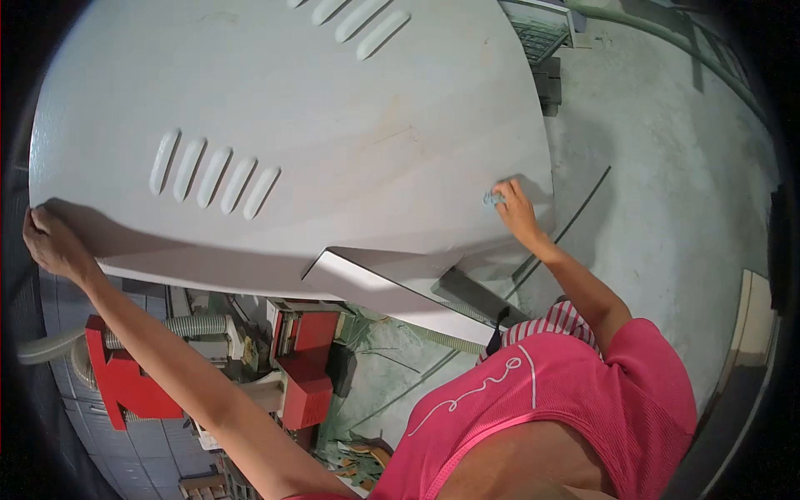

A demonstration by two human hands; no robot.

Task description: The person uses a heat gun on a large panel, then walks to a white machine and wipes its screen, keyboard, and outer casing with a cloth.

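Note:
A large white panel (333, 150) with raised louvre-like slots (217, 177) spreads out in front of me. My left hand (54, 240) grips its left edge, with the fingers partly hidden at the rim. Over the right part of the panel, my right hand (518, 212) pinches a small pale blue-grey crumpled piece (492, 198) against or just above the surface; its material is too small to make out. Faint brownish marks (400, 133) show on the panel's middle. A long white strip with a dark edge (400, 296) angles from the panel's near edge towards my body.
Below left stand red machine parts (310, 367) with a grey ribbed hose (192, 327). Scraps (358, 458) lie on the floor near them. A thin dark rod (575, 217) lies on the concrete floor (658, 208) at right. A green hose (667, 33) runs across the upper right.

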